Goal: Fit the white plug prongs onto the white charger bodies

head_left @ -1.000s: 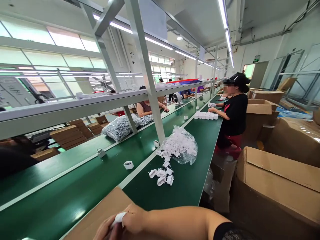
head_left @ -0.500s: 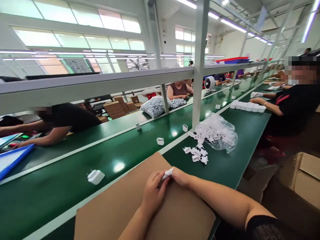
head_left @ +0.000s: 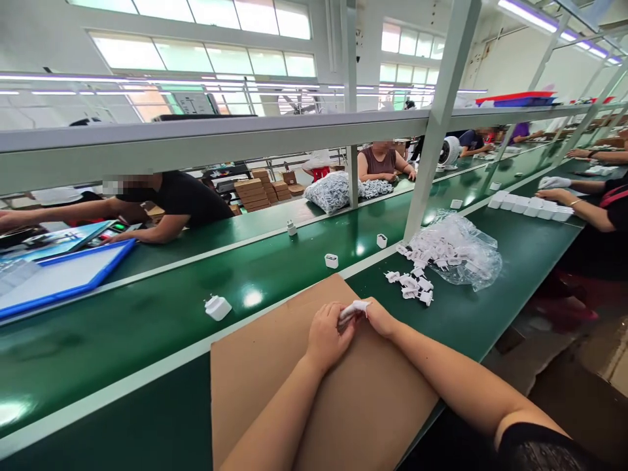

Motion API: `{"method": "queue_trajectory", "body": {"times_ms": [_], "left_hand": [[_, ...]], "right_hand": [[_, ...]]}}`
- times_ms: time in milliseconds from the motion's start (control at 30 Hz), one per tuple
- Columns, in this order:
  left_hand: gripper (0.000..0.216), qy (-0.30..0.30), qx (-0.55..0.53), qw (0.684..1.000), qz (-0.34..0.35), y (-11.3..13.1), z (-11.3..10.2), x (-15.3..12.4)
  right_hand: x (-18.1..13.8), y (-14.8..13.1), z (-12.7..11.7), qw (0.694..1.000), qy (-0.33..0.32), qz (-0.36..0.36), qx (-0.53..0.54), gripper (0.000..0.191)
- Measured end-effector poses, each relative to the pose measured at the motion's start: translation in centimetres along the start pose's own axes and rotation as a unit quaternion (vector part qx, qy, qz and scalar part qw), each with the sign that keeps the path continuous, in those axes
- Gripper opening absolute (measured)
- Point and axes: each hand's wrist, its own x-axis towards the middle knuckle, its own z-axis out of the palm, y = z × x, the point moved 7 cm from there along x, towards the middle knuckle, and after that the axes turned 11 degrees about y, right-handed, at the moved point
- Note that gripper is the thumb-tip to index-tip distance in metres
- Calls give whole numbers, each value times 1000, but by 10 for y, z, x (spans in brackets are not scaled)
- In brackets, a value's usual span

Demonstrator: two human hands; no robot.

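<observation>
Above a brown cardboard sheet (head_left: 383, 392), my two hands meet at a small white plastic charger piece (head_left: 354, 307). My left hand (head_left: 328, 335) has its fingers curled round the left end of this piece. At the other end, the fingers of my right hand (head_left: 381, 318) pinch it; their tips are partly hidden. Loose white plug pieces with prongs (head_left: 411, 286) lie on the green table beyond my right hand. More of them spill from a clear plastic bag (head_left: 458, 248).
A white charger (head_left: 217, 307) and white housings (head_left: 331, 261) stand on the green conveyor belt (head_left: 265, 278). A metal post (head_left: 436, 131) rises beside the bag. Across the belt, a person in black (head_left: 191, 203) works near a blue-rimmed tray (head_left: 98, 278). Another person's gloved hand (head_left: 554, 183) is at a row of white blocks (head_left: 530, 204).
The view has swung, so the table and my hands appear farther right and slightly higher. Both hands stay together on the white piece. The person across the belt has reached farther over the tray.
</observation>
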Motion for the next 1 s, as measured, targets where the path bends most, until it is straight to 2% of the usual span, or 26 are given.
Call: {"method": "queue_trajectory", "body": {"times_ms": [67, 100, 133, 200, 267, 300, 367, 467, 633, 667, 700, 733, 800, 833, 900, 1000], "left_hand": [[32, 11, 24, 1000, -15, -10, 0, -3], [41, 16, 45, 998, -28, -16, 1, -4], [48, 18, 71, 996, -45, -22, 2, -6], [59, 6, 136, 987, -84, -33, 6, -8], [71, -34, 209, 969, -130, -42, 11, -9], [77, -65, 243, 955, -155, -45, 14, -9], [87, -131, 291, 927, -196, -47, 19, -9], [92, -195, 308, 907, -210, -39, 25, -11], [88, -200, 262, 927, -180, -26, 32, -13], [84, -184, 251, 934, -178, -28, 31, -8], [79, -155, 241, 940, -185, -32, 28, 0], [72, -115, 233, 944, -201, -39, 23, 11], [60, -16, 228, 941, -252, -60, 6, 36], [58, 30, 229, 932, -280, -73, -2, 48], [65, 87, 241, 910, -326, -99, -15, 71], [78, 118, 252, 885, -373, -130, -23, 94]], "right_hand": [[7, -5, -23, 993, 94, -27, -71, 55], [9, -8, -38, 977, 154, -46, -141, 54], [11, -13, -55, 947, 215, -62, -229, 52], [11, -20, -85, 848, 315, -66, -421, 50], [12, -19, -110, 749, 361, -10, -555, 58], [12, -14, -120, 719, 364, 30, -591, 60], [14, -2, -131, 702, 343, 84, -618, 55], [18, 3, -131, 717, 315, 65, -618, 38], [20, -11, -121, 738, 299, -5, -604, 38], [21, -14, -117, 748, 292, -24, -595, 39], [22, -17, -111, 773, 286, -47, -565, 41], [24, -18, -105, 817, 282, -68, -498, 43], [26, -14, -91, 915, 272, -82, -285, 44], [27, -8, -83, 946, 262, -72, -175, 44], [29, 6, -66, 971, 232, -35, -42, 43], [31, 21, -46, 983, 184, 15, 15, 44]]}}
